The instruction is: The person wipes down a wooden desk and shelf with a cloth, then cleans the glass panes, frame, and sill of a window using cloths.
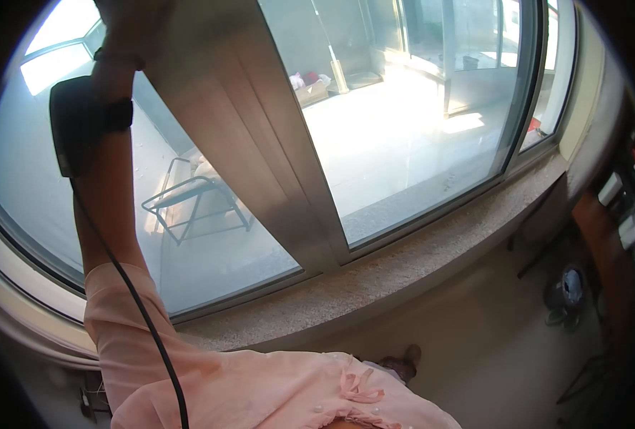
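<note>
My left arm reaches up in front of a sliding window, in a pink sleeve. At the top edge, my left hand (128, 32) is in shadow and partly cut off; its fingers cannot be made out. It is nearest to the upper part of the wide metal window frame (249, 136), and I cannot tell whether it touches it. A dark device (74, 129) is strapped to the forearm, with a black cable (142, 304) running down from it. Glass panes (410, 164) lie on both sides of the frame. My right hand is out of view.
A stone sill (375, 289) runs below the window. Beyond the glass are a folding metal frame (196, 204) and a box (314, 91) of cloths. Indoors at right, shoes (562, 317) lie on the floor near a dark wooden piece of furniture (607, 250).
</note>
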Action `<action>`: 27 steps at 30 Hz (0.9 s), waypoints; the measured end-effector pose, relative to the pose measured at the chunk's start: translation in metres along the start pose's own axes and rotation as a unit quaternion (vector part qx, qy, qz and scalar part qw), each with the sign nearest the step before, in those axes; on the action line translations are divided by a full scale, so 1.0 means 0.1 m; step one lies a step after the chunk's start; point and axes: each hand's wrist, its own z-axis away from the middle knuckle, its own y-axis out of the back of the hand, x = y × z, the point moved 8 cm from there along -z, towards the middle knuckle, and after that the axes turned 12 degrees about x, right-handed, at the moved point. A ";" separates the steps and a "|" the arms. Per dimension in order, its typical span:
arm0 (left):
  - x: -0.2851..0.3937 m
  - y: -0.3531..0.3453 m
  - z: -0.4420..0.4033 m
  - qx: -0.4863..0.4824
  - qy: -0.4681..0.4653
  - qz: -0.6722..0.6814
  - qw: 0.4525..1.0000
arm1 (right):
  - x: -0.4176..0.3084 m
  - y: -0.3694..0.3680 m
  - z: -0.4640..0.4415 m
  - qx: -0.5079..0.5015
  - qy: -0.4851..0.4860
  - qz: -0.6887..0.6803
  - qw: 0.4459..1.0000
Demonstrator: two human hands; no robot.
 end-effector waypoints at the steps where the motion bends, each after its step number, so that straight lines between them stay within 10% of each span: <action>1: -0.01 0.03 0.04 0.020 -0.049 -0.021 0.998 | 0.01 -0.03 0.04 0.002 0.001 -0.001 1.000; 17: 0.13 0.03 0.10 -0.032 -0.023 0.062 0.997 | -0.19 0.06 -0.09 -0.028 0.032 0.037 0.998; 22: 0.86 0.08 1.03 -0.241 -0.135 0.113 0.955 | -1.68 0.36 -0.26 -0.069 0.223 0.100 0.967; 27: 0.15 -0.24 -0.01 -0.196 -0.217 -0.008 0.956 | -3.72 0.47 0.46 -0.049 0.466 0.093 0.879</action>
